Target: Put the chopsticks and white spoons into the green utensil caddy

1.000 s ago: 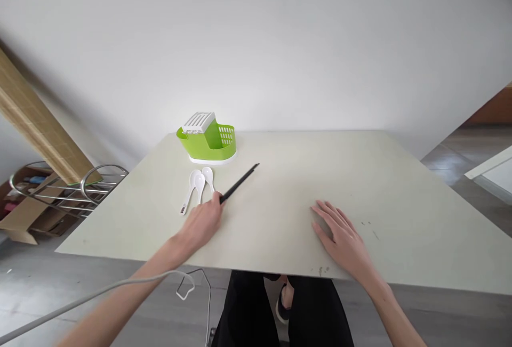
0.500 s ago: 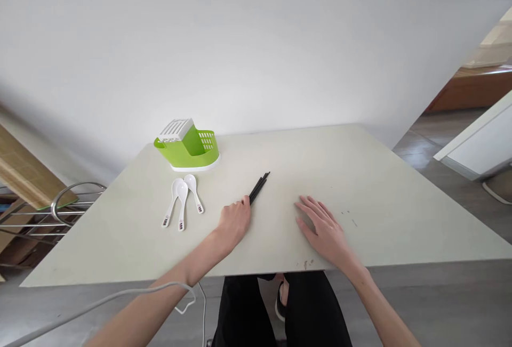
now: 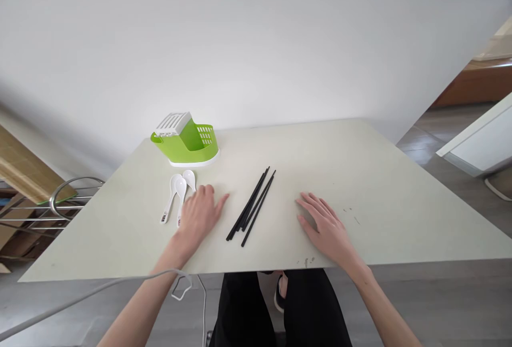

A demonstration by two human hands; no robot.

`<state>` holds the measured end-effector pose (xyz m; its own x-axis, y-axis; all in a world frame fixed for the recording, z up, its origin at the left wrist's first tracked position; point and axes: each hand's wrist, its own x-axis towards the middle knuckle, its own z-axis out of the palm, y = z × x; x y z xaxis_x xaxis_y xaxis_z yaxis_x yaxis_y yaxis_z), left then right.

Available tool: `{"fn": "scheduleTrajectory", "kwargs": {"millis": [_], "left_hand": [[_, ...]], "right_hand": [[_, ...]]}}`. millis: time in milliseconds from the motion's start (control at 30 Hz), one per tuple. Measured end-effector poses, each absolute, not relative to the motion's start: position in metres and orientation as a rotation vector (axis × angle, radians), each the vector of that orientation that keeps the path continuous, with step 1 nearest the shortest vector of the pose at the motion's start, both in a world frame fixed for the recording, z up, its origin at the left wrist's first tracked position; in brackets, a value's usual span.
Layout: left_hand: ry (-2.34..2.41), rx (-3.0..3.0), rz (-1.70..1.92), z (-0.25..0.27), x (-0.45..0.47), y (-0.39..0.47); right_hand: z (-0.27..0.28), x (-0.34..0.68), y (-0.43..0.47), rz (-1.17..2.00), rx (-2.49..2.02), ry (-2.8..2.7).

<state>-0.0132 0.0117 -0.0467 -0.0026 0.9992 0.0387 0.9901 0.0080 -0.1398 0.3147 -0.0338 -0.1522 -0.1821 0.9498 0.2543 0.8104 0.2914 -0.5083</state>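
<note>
In the head view, the black chopsticks (image 3: pixel 255 192) lie loosely together on the bench (image 3: pixel 360 176) between the hands, a spot seemingly within reach of both. The left hand (image 3: pixel 199 212) covers a handle among the white spoons (image 3: pixel 181 186), so I cannot tell whether it grips. The right hand (image 3: pixel 323 226) rests unclenched and holding nothing, perhaps for support. A green caddy (image 3: pixel 172 148) stands behind the spoons; a cable (image 3: pixel 140 277) crosses the left forearm.

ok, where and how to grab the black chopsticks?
Probably around mid-length, from above, thumb and fingers closing across the long sides. The black chopsticks lie flat on the table, side by side and roughly parallel, closer together at the far tips than at the near ends.
</note>
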Motion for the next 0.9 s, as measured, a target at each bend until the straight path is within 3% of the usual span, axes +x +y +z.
{"fn": "scheduleTrajectory", "kwargs": {"millis": [300, 900], "left_hand": [[-2.516, -1.559, -0.053, -0.066, -0.088, 0.025], [-2.397, -1.755, 0.318, -0.072, -0.116, 0.026]], "right_hand": [[-0.153, 0.314, -0.036, 0.345, -1.576, -2.024], [-0.156, 0.313, -0.037, 0.358, -1.574, -2.008]]}}
